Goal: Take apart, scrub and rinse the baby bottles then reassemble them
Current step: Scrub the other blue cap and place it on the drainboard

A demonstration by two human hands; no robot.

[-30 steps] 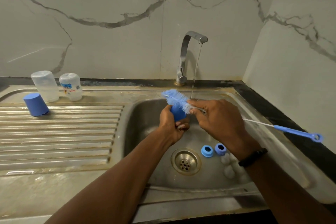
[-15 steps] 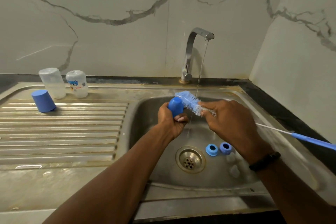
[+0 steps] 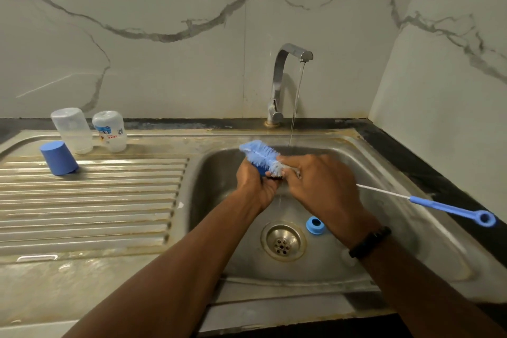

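Swept back across the small blue plastic bottle cap (image 3: 262, 170), the blue bristle head of the long bottle brush (image 3: 260, 156) now lies over the top of the cap and hides most of it, where half a second ago the cap's rounded end stood clear to the left of the bristles. The person's left hand (image 3: 256, 184) curls round the cap above the stainless steel sink basin (image 3: 219, 178), while the right hand (image 3: 315, 184) pinches the brush's white wire stem close behind the bristles; its blue looped handle (image 3: 452, 211) juts out over the sink's right rim. A thin stream falls from the chrome tap (image 3: 282, 82) just behind the hands. One blue threaded collar ring (image 3: 315, 225) lies by the drain (image 3: 283, 240). On the ribbed draining board (image 3: 90, 200) stand two clear plastic bottle bodies (image 3: 72, 130), upturned, and a second blue cap (image 3: 59, 158). Scrubbing appears to be the step in hand, with the cap's outside under the bristles. Next would likely come turning the cap under the stream to rinse it, which calls for a firm grip on wet plastic.
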